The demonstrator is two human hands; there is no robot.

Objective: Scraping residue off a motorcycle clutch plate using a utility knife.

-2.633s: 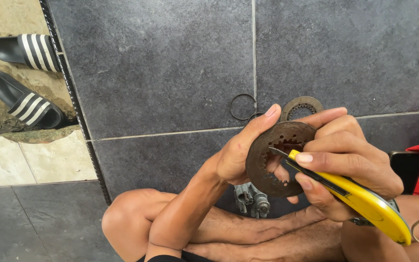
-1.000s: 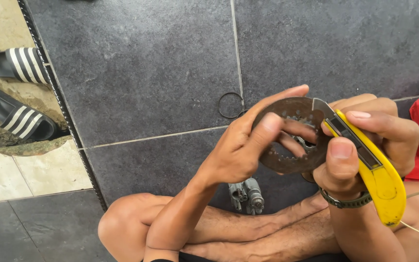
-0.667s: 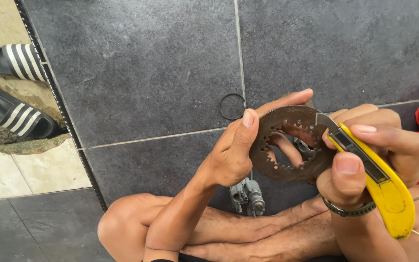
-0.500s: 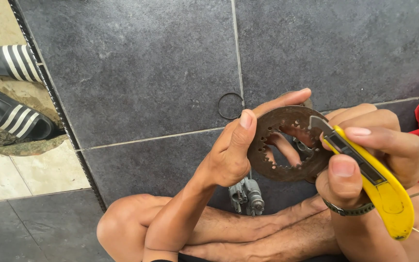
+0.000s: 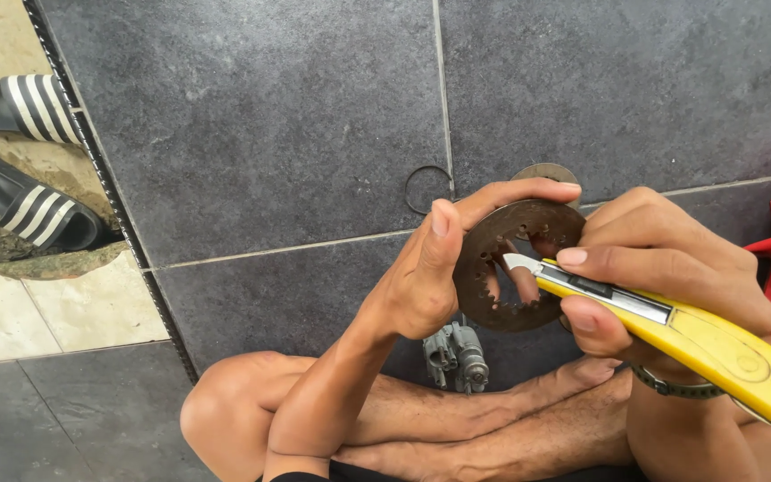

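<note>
On the dark floor (image 5: 252, 134) of big tiles, a person sits with bare legs (image 5: 457, 419) crossed. Two striped sandals (image 5: 29, 161) lie far off at the left edge. The right hand (image 5: 662, 268) is clenched around a yellow knife (image 5: 698, 335), and the blade tip touches the disc's face. The left hand (image 5: 435, 268) holds a rusty round disc (image 5: 515, 263) up over the legs, thumb on its front and fingers behind it. A small grey metal part (image 5: 457, 355) stands on the floor just below the disc. A thin ring (image 5: 427, 188) lies on the tile above the hands.
</note>
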